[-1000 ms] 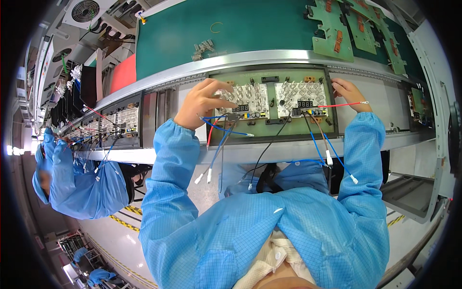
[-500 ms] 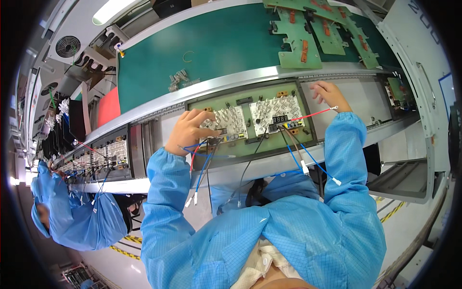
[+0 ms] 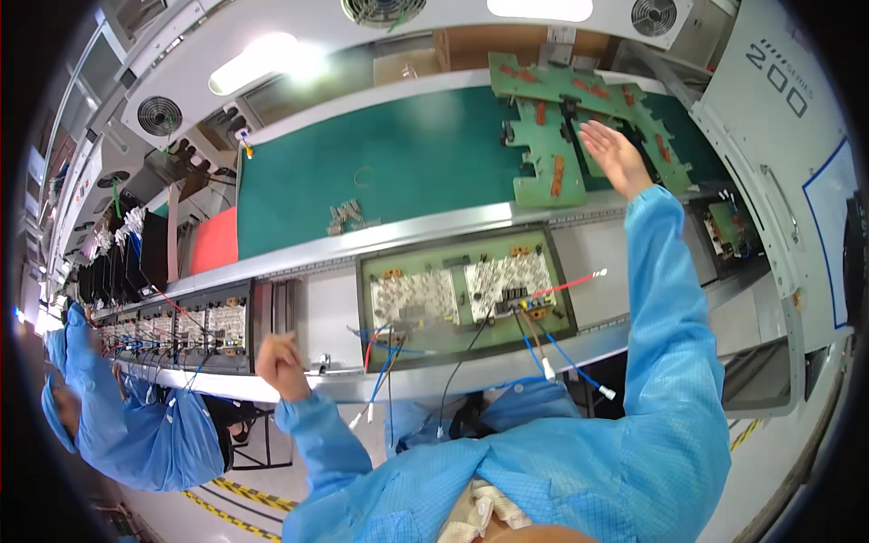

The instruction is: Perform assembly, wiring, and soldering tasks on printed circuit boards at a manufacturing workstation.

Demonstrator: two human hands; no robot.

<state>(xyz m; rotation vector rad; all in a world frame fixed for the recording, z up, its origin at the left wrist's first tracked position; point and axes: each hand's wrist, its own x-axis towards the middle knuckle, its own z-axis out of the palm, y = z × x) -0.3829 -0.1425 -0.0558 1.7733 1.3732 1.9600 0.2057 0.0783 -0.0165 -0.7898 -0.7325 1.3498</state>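
Observation:
My right hand (image 3: 615, 156) is raised over the green slotted fixture plates (image 3: 554, 167) at the far right, its fingers stretched out and nothing in them. Left of the framed green carrier (image 3: 462, 330), my left hand (image 3: 283, 364) hovers near the front rail with curled fingers; I see nothing held. Two white circuit boards lie side by side in the carrier: the left board (image 3: 415, 297) and the right board (image 3: 509, 282). Blue, brown and black wires (image 3: 543, 348) hang from them over the near edge. A red wire (image 3: 570, 285) sticks out to the right.
Small metal parts (image 3: 348, 217) lie in a pile on the green mat (image 3: 425, 154). At the left, another carrier (image 3: 208, 326) with several boards stands before a co-worker (image 3: 149, 425) in blue. Another board (image 3: 729, 226) sits at the line's right end, beside a white machine (image 3: 787, 100).
My left hand has left the left board and moved left and nearer me. My right hand has gone from beside the carrier up to the fixture plates. The view has tilted upward.

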